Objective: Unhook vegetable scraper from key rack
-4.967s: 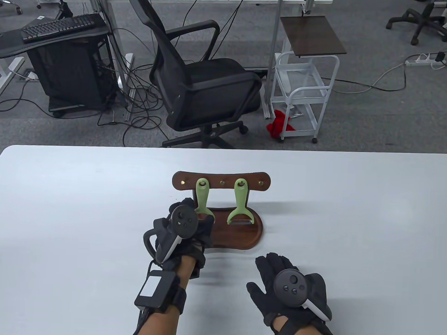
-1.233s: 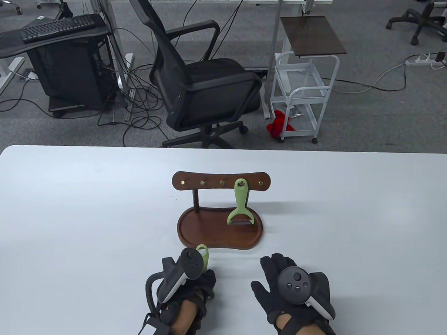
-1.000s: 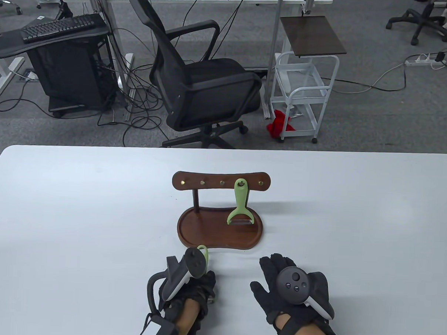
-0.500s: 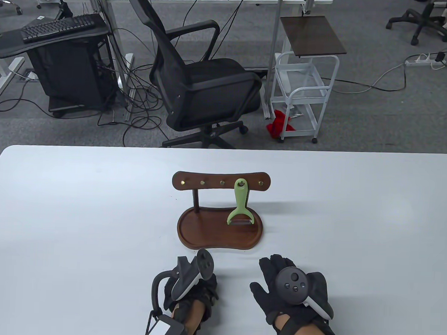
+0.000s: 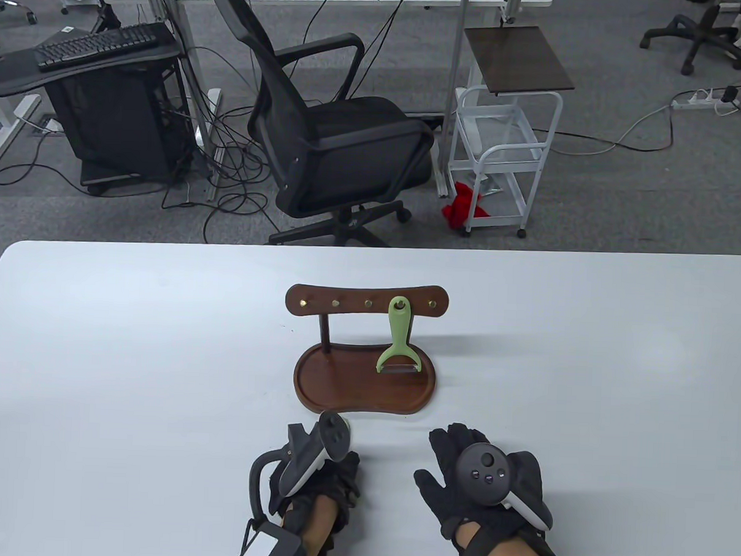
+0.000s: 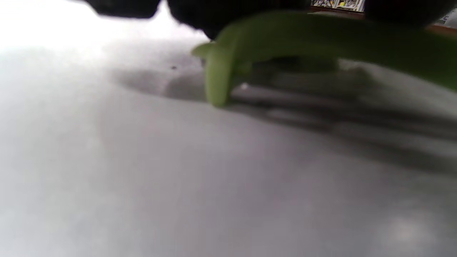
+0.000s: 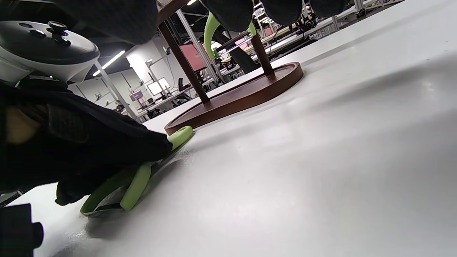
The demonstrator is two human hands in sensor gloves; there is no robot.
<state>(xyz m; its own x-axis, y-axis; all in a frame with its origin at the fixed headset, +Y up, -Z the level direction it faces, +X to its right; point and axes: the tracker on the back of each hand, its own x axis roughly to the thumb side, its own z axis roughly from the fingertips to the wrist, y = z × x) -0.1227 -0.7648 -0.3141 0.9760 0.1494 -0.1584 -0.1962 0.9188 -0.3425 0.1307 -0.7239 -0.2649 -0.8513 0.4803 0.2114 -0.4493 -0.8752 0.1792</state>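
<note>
Now, from above, your left hand [image 5: 322, 478] sits low near the tabletop's [image 5: 97, 340] near edge, hiding the peeler it carries; your right hand [image 5: 481, 479] lies flat, fingers spread, holding nothing. A second peeler [image 5: 398, 340] hangs on the rack [image 5: 366, 299]. Your left wrist view shows the peeler's [image 6: 228, 57] head touching the tabletop. From the right wrist, your fingers [image 7: 107, 142] press across its handle (likely to lay it flat).
</note>
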